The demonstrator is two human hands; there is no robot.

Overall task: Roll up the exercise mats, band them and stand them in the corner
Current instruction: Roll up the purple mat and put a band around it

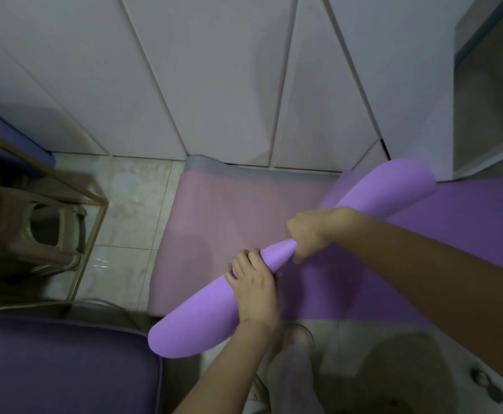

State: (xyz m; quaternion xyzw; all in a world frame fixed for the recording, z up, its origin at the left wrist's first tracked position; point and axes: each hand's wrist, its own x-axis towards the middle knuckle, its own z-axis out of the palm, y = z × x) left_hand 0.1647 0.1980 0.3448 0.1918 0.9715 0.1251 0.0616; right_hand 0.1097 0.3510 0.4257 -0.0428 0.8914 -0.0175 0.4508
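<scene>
A purple exercise mat roll (pixel 202 321) is held up off the floor, running diagonally from lower left to upper right. My left hand (pixel 253 282) grips it near its middle, fingers curled over the top. My right hand (pixel 313 231) grips it just beyond, wrapped round the roll. Under it a pink mat (pixel 223 210) lies flat on the floor, its far end curling up against the cabinets. A darker purple mat (pixel 465 222) lies flat to the right of the pink one.
White cabinet doors (pixel 214 85) stand ahead. A gold-framed side table (pixel 74 204) with a stool under it is at the left. A purple cushioned seat (pixel 59 366) is at the lower left. My leg (pixel 292 372) shows below, and small dark objects (pixel 486 383) lie at the lower right.
</scene>
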